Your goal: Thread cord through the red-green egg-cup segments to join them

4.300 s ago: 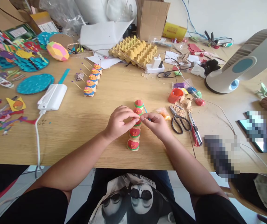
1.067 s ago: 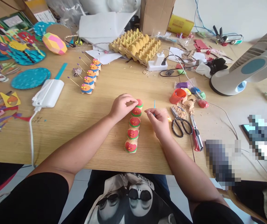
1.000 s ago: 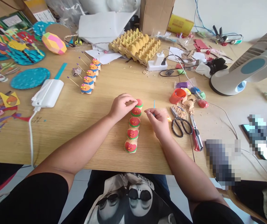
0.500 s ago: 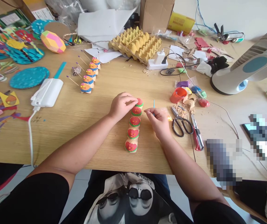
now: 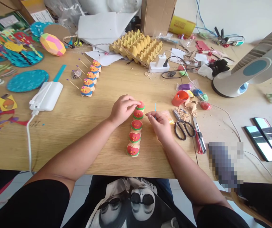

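Note:
A strip of egg-carton cups [image 5: 135, 137], dressed in red and green clay with small yellow faces, runs away from me across the table. At its far end, the fingertips of my left hand [image 5: 123, 109] are closed together and touch the last red cup. My right hand [image 5: 161, 126] is beside the strip, apart from it, with thumb and forefinger pinched. A thin blue stick [image 5: 155, 107] rises from behind those fingers and seems held in them. Any small piece between the fingertips is too small to make out.
A second carton strip [image 5: 89, 81] in orange and blue, with matchsticks poking out, stands farther back. Right of me lie scissors [image 5: 183, 128], a utility knife [image 5: 199, 137] and a red cup [image 5: 180, 98]. A power bank [image 5: 47, 96], egg trays [image 5: 137, 47] and a white fan-like device [image 5: 249, 68] surround the workspace.
The view has shifted slightly, so most things appear a little farther left. Both hands keep nearly the same pose, the left at the far cup and the right beside the strip.

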Available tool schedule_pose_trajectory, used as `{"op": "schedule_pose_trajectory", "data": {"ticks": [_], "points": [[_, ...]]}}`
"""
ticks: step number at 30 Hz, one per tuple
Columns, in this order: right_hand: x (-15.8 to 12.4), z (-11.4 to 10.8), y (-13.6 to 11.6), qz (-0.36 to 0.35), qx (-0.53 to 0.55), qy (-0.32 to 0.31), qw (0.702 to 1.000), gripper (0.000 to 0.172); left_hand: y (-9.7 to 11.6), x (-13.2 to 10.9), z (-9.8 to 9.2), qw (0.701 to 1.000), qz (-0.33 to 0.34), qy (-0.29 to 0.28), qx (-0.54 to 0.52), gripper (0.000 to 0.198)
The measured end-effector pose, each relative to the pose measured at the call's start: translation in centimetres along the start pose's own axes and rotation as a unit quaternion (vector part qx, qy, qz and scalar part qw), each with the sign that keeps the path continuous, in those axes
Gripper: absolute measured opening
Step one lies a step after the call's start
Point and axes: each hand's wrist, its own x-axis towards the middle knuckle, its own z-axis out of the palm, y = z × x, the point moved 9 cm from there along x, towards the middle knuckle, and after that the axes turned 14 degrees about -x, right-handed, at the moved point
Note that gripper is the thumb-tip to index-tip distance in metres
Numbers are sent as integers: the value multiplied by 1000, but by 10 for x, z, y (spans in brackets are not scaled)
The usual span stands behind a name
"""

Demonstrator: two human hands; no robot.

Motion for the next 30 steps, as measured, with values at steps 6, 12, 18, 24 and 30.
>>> {"op": "schedule_pose_trajectory", "data": {"ticks": [6, 12, 18, 24, 30], "points": [[-1, 0, -2, 2, 19, -1, 1000, 26, 1, -1, 0, 999, 16, 0, 28, 24], [0, -1, -2, 2, 26, 0, 1000, 24, 2, -3, -1, 999, 24, 7, 28, 30], [1, -1, 0, 2, 32, 5, 999, 23, 1, -3, -1, 999, 27, 12, 36, 30], [0, -1, 0, 4, 33, 3, 999, 23, 0, -2, 1, 999, 19, 3, 36, 31], [0, -1, 0, 10, 29, 4, 1000, 24, 3, -2, 1, 999, 15, 2, 35, 32]]}}
